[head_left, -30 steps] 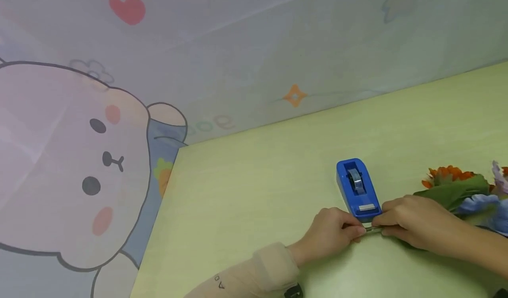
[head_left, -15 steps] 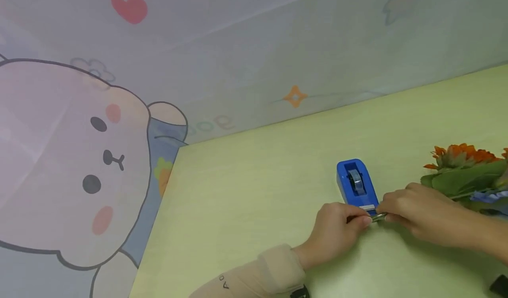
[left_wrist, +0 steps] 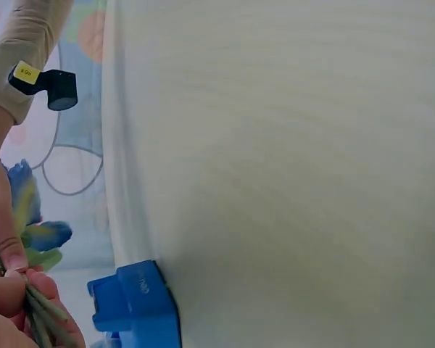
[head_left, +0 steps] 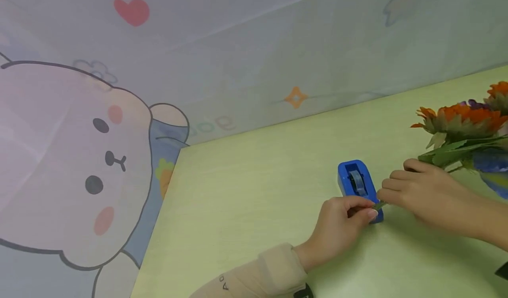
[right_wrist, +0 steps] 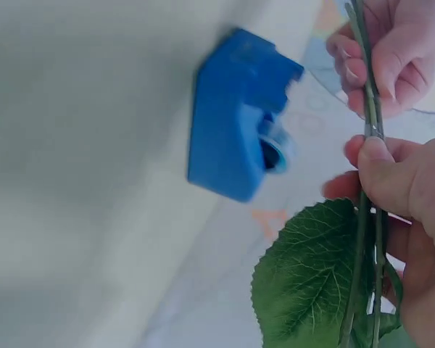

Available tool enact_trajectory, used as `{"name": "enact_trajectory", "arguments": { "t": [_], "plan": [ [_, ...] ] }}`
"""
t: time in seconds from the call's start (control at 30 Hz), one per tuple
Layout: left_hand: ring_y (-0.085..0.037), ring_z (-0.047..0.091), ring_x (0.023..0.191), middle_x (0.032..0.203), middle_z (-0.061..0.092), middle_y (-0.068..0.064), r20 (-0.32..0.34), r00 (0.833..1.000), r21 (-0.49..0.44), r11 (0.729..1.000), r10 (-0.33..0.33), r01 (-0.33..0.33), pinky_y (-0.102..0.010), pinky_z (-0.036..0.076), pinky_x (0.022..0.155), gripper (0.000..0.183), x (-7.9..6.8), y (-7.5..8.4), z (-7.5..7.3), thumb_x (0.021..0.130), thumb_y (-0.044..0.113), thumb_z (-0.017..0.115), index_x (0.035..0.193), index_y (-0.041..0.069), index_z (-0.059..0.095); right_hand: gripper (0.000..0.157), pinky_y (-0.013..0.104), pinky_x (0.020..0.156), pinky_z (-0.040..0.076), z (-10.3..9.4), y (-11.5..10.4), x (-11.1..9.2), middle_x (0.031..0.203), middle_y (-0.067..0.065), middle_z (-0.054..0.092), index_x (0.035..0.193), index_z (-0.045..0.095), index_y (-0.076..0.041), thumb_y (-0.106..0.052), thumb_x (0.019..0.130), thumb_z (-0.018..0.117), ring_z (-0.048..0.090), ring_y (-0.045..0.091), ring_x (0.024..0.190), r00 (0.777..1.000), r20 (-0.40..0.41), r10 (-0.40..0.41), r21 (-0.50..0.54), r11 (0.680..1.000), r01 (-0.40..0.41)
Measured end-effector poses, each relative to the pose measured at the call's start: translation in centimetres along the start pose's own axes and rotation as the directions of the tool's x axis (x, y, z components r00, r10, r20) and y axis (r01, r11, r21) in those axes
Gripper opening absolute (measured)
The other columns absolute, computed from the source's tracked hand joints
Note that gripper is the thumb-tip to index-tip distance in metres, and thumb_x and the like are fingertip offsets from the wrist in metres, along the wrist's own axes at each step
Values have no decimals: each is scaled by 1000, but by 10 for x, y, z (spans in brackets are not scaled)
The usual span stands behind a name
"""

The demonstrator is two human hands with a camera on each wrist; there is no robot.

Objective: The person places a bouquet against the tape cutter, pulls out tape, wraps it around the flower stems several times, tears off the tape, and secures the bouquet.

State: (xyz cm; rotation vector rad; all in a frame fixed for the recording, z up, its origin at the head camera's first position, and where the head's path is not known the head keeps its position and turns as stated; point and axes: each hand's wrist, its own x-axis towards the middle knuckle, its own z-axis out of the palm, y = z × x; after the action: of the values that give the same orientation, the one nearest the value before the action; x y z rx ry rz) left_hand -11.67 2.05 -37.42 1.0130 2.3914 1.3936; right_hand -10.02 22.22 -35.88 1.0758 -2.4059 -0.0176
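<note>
A bunch of flowers with green stems (right_wrist: 362,239) is held between both hands above the table. My left hand (head_left: 341,223) pinches the stem ends between thumb and fingers. Further up the stems, my right hand (head_left: 432,196) grips them, its thumb pressed along them in the right wrist view. A shiny band of clear tape (right_wrist: 374,130) wraps the stems between the two hands. Orange flowers (head_left: 462,119) and a blue flower (head_left: 492,165) spread beyond the right hand. Behind the fingers stands a blue tape dispenser (head_left: 359,181), its front partly hidden by the left hand.
The pale yellow-green table (head_left: 246,192) reaches back to a printed cloth (head_left: 238,46) hanging behind it. A cartoon bear (head_left: 111,157) is printed on that cloth at the left. A large green leaf (right_wrist: 308,275) hangs beside the stems.
Both hands have risen away from the table with the stems, and the flower heads have lifted up at the right. The left hand now overlaps the front of the tape dispenser.
</note>
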Motion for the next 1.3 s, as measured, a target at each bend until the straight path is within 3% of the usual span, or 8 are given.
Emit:
{"name": "enact_trajectory", "arguments": {
  "t": [0.33,0.53,0.77,0.9,1.0,1.07,1.17,1.3],
  "plan": [
    [10,55,65,83,71,-6,179,981,-26,997,-71,77,-10,47,60,16,5,0,-6,89,11,63,98,1,71,55,41,78,40,-6,9,12,74,-5,49,72,53,-20,3,36,89,50,18,74,986,70,-151,-16,988,153],
    [4,62,68,82,71,-9,169,983,-70,994,-76,89,-12,48,61,16,4,0,-6,87,7,64,97,-3,71,51,43,83,42,-9,7,17,78,-2,54,72,54,-19,0,39,88,55,20,84,980,59,-189,-68,979,192],
    [9,57,66,77,70,-10,122,992,-94,996,12,-1,-13,49,64,14,5,2,-10,90,7,60,90,-3,70,47,43,94,38,-15,8,22,96,3,66,84,69,-10,-2,42,87,57,27,106,977,32,-212,-162,963,214],
    [9,56,67,77,69,-15,92,996,-166,986,20,-5,-16,51,67,15,5,3,-12,90,6,59,90,-6,69,53,40,109,21,-17,8,22,106,8,66,94,71,-7,6,43,80,44,26,124,976,-85,-202,-76,978,196],
    [7,59,70,79,69,-17,74,997,-219,976,19,-2,-18,51,68,15,5,4,-13,89,3,59,92,-8,68,22,34,113,9,-19,6,27,106,12,66,91,71,-4,9,80,58,23,18,138,949,-225,-219,-1,974,225],
    [0,63,73,82,69,-20,66,998,-272,962,8,10,-19,52,69,15,5,5,-12,89,1,60,95,-10,67,38,31,112,10,-22,3,30,101,13,67,88,71,-4,1,98,35,20,13,138,918,-327,-223,35,968,247],
    [-13,68,78,87,68,-23,45,999,-348,937,-23,37,-21,52,69,18,4,6,-12,88,-1,60,101,-12,66,52,24,106,24,-27,0,35,89,10,68,83,69,-5,-18,104,24,54,19,112,860,-478,-178,92,964,251],
    [-26,69,80,90,66,-27,-2,999,-434,900,-51,46,-22,52,71,20,3,9,-12,88,-3,59,103,-15,64,44,14,82,40,-33,1,33,78,1,65,80,70,-7,-28,102,38,57,13,75,832,-555,-9,225,961,161]
  ]
}}
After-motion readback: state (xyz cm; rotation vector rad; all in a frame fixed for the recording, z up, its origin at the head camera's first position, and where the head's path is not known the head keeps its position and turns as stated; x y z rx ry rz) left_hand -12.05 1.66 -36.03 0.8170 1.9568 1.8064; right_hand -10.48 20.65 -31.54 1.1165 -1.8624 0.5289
